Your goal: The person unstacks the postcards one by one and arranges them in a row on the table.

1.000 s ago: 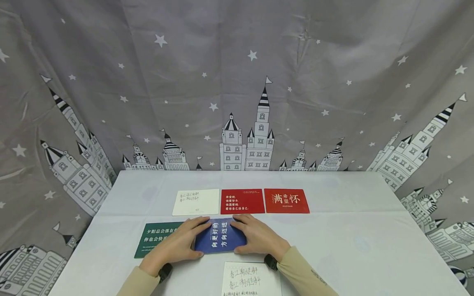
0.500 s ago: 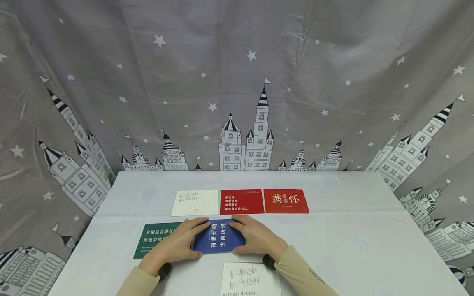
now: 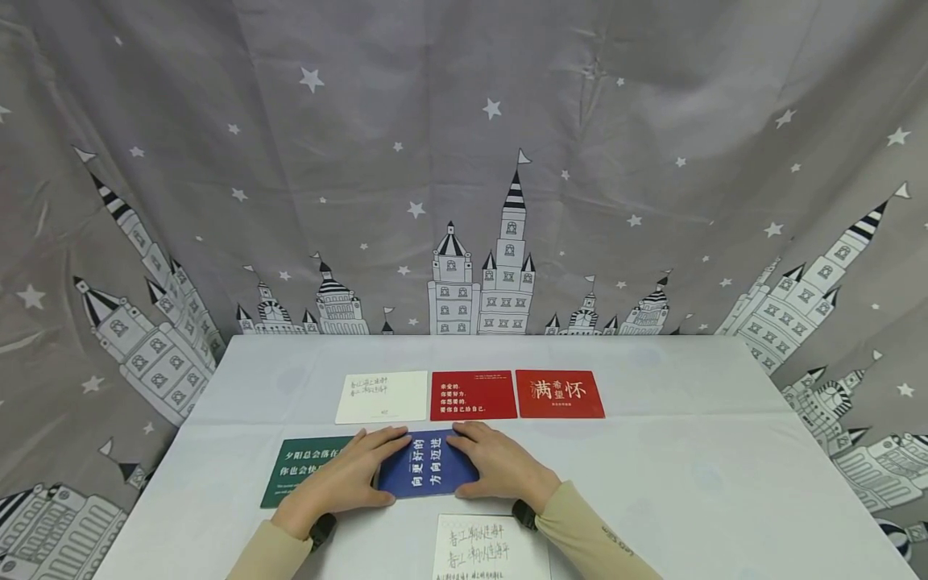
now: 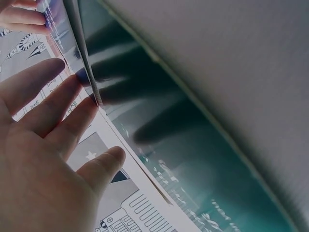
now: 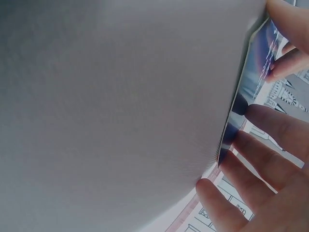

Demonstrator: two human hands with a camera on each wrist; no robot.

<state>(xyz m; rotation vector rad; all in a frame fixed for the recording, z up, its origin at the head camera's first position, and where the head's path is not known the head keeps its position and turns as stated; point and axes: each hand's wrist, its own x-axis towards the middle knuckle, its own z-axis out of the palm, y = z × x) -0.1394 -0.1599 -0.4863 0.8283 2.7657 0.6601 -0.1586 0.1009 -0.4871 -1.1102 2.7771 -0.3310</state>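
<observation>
A blue postcard [image 3: 428, 463] with white lettering lies on the table between my two hands, its lettering turned sideways. My left hand [image 3: 351, 475] rests across its left edge, thumb near the lower corner and fingers along the far edge. Opposite, my right hand [image 3: 503, 467] touches the right edge with spread fingers; their tips meet the glossy blue postcard [image 5: 256, 60] in the right wrist view. A green postcard [image 3: 300, 467] lies to the left, partly hidden under my left hand and forearm. The glossy green postcard [image 4: 193, 159] fills much of the left wrist view and mirrors the fingers.
Behind the hands lie a white handwritten card [image 3: 383, 396], a red postcard [image 3: 474, 395] and another red postcard [image 3: 560, 394] in a row. A larger handwritten card [image 3: 493, 546] lies nearest me, between the forearms. A grey castle-print curtain [image 3: 464, 161] stands behind the white table [image 3: 689, 483].
</observation>
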